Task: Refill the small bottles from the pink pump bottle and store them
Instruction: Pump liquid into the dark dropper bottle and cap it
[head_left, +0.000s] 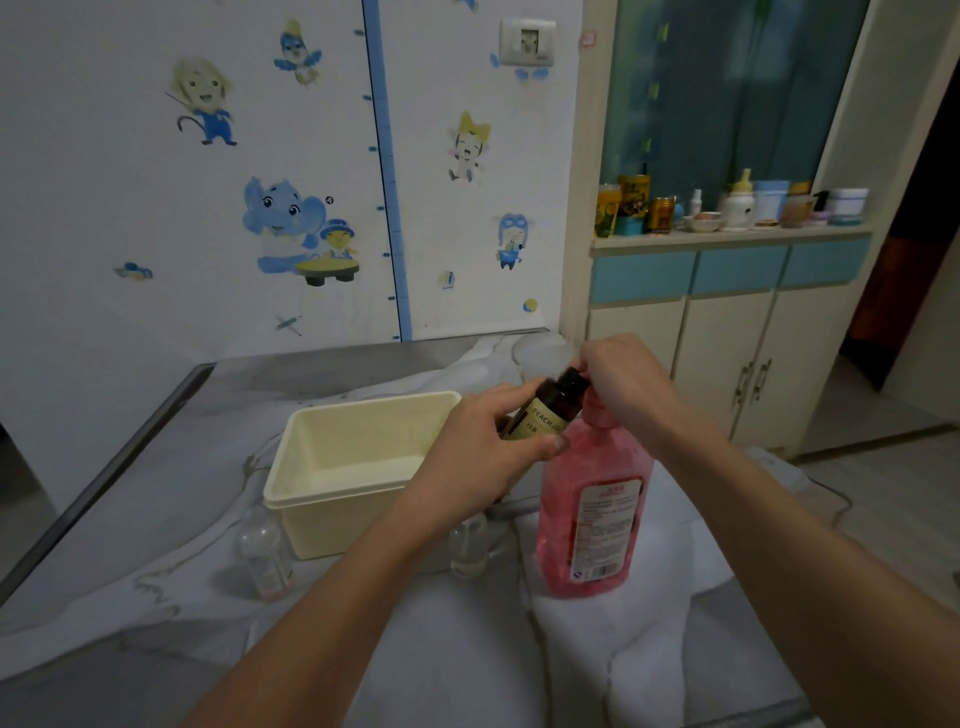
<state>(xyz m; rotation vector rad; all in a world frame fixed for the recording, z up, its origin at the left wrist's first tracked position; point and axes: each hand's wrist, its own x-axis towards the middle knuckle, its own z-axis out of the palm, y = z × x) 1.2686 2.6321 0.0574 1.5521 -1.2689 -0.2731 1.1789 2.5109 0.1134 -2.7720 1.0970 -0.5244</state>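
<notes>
Dark small bottle (545, 413) held tilted in left hand (480, 452), neck against the pump head of the pink pump bottle (592, 499), which stands on the table just right of the cream bin (353, 467). Right hand (626, 382) closed over the pump. Two clear small bottles (266, 558) (470, 545) stand near the bin's front. Risk: narrow mouth misaligned with the spout, so liquid would run down the label.

Both forearms are bare from the lower edge of the view up to the wrists, with no sleeve or cuff in sight. The left hand (475, 457) and the right hand (628, 382) wear no gloves, rings, watch or bracelet. The fingernails are short and unpainted, seen best on the left thumb.
</notes>
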